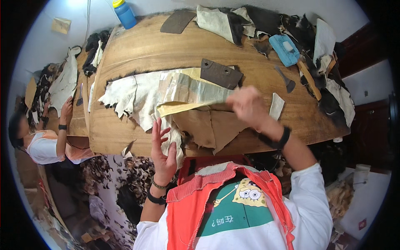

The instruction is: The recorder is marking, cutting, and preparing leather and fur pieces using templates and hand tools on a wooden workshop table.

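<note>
A white-backed hide piece with dark fur edges (pixel 143 91) lies on the table in front of me. Over it is a yellow sheet covered with shiny tape (pixel 196 89), its near edge lifted and bowed. My right hand (pixel 250 107), blurred by motion, is closed at the sheet's right end. My left hand (pixel 163 152) is raised near the sheet's left corner, fingers spread and holding nothing. Brown leather (pixel 212 127) lies under the sheet on the near side. A dark flat plate with two holes (pixel 221 73) rests across the sheet's far right part.
Near my right hand lies a small white scrap (pixel 276 106). Farther right are a dark fan-bladed tool (pixel 286 80), a blue box (pixel 284 50) and piled hides (pixel 333 91). A blue bottle (pixel 124 14) stands at the far left. Another person (pixel 46 141) works at the left.
</note>
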The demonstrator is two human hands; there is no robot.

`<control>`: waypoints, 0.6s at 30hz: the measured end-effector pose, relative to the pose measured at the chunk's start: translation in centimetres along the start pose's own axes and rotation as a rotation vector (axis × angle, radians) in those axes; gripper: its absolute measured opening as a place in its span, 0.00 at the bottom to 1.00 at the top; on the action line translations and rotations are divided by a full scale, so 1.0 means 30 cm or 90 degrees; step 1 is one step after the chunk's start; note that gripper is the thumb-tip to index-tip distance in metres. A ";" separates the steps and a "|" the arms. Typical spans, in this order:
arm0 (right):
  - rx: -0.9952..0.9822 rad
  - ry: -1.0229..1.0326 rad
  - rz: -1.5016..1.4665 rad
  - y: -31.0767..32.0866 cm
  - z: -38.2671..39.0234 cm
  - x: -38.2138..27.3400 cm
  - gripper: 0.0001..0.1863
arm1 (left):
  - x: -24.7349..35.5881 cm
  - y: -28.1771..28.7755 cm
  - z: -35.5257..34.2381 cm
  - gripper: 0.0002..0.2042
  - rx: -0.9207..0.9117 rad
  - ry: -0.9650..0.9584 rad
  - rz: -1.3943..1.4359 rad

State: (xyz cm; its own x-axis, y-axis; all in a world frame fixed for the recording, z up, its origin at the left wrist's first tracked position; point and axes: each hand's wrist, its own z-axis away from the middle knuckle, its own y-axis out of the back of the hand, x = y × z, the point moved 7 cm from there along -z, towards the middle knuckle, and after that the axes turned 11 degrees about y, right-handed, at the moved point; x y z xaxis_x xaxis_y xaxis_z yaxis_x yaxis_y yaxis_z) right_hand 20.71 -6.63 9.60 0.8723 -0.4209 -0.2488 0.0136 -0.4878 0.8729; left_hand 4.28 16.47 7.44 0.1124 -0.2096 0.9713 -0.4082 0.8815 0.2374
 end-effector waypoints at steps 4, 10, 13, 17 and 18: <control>-0.173 -0.363 -0.013 0.028 -0.141 0.434 0.10 | -0.039 -0.011 -0.062 0.24 -0.036 -0.019 -0.123; 0.083 -0.228 0.172 0.094 -0.071 0.386 0.20 | -0.024 -0.075 -0.152 0.23 -0.054 -0.160 -0.441; 0.010 -0.216 0.057 0.007 0.082 0.074 0.28 | -0.012 -0.110 -0.168 0.26 -0.128 -0.151 -0.571; -0.014 -0.201 0.143 -0.029 0.320 -0.067 0.38 | -0.003 -0.158 -0.172 0.16 -0.302 -0.053 -0.552; -0.081 -0.254 0.071 -0.052 0.376 -0.054 0.38 | -0.007 -0.152 -0.158 0.11 -0.286 -0.103 -0.512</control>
State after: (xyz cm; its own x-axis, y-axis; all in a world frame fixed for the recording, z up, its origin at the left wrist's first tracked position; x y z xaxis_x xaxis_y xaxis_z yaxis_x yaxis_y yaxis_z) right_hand 13.76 -13.81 3.90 0.6144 -0.7407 -0.2719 0.0124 -0.3356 0.9419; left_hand 10.41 14.49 6.08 0.0674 -0.8544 0.5152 0.1293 0.5195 0.8446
